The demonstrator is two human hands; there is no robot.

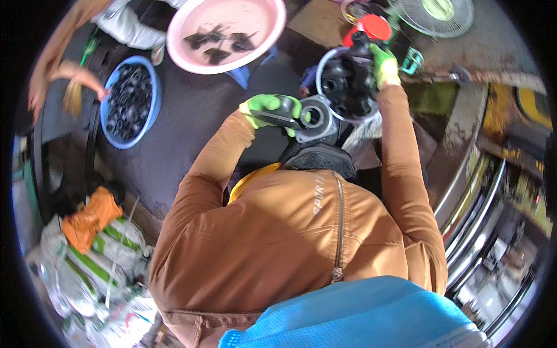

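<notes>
My left hand (270, 110), in a yellow-green glove, is closed around a dark elongated part (281, 113). Right beside its fingers is a grey ring-shaped metal fitting (325, 129) with a round hole and a flat flange. Whether the two are joined I cannot tell. At the far right, my right hand (384, 65), gloved alike, reaches over the rim of a pale basin (321, 87). Its fingers close on a black rounded part (360, 44), their tips partly hidden. Glossy black hollow parts (342, 78) fill that basin.
A pink basin (270, 43) with a few black pieces stands ahead. Left of it, a blue basin (154, 95) holds many black rings, with another person's hand (87, 78) at its rim. A red container (376, 26) and a fan (435, 14) sit far right; sacks (110, 261) lie lower left.
</notes>
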